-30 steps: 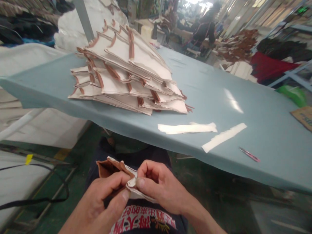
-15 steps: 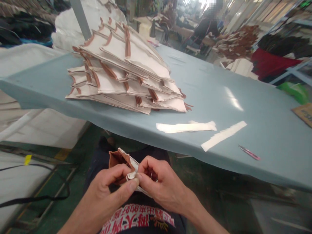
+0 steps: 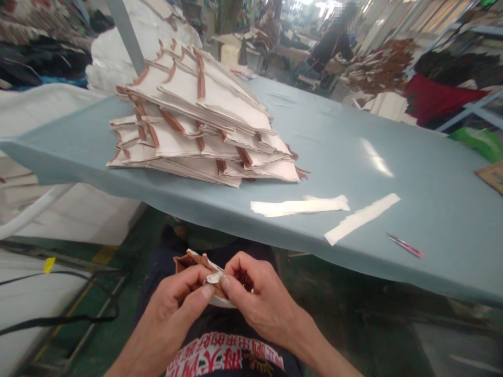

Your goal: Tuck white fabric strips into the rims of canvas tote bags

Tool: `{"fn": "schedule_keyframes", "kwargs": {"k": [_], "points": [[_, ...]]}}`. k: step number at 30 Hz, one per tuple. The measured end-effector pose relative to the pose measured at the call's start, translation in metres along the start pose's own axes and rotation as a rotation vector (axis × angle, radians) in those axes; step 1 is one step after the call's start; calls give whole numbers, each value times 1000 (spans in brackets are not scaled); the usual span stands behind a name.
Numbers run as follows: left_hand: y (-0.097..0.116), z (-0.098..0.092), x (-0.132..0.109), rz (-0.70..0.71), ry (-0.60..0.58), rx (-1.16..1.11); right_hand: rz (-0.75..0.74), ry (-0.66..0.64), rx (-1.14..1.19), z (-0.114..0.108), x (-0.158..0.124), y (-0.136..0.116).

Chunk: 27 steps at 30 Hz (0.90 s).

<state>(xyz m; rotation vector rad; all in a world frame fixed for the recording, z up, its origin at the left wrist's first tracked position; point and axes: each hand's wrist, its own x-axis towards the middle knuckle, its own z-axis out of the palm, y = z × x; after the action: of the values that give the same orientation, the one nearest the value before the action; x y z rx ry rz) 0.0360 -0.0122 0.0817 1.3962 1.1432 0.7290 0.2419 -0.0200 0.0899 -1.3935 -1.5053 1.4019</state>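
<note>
Over my lap, in front of the table edge, I hold a white and brown fabric piece [image 3: 192, 259] with folded edges. My left hand [image 3: 176, 298] pinches its white edge between thumb and forefinger. Right beside it, my right hand [image 3: 255, 288] grips the same edge, fingers curled in. Much of the piece is hidden behind my hands. Beyond them, on the blue-grey table [image 3: 326, 157], rises a stack of white fabric pieces with brown trim [image 3: 212, 115].
White strips [image 3: 298, 206] lie near the table's front edge, another white strip [image 3: 361, 219] beside them. Pink-handled thread snips [image 3: 405, 245] rest farther right. A grey post [image 3: 126, 34] stands behind the stack. A person [image 3: 330, 47] sits in the background among fabric piles.
The fabric's white edge has been turned so a small flap shows between my fingertips. Both hands stay close together, still pinching. The view has shifted slightly.
</note>
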Motion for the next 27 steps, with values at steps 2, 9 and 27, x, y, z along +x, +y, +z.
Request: {"fn": "schedule_keyframes", "kwargs": {"k": [2, 9, 27], "points": [[-2, 4, 2, 9, 60, -29, -38, 72, -52, 7, -4, 3], [-12, 13, 4, -29, 160, -57, -191, 305, -308, 30, -13, 19], [-52, 28, 0, -269, 281, -344, 200, 102, 350, 39, -13, 23]]}}
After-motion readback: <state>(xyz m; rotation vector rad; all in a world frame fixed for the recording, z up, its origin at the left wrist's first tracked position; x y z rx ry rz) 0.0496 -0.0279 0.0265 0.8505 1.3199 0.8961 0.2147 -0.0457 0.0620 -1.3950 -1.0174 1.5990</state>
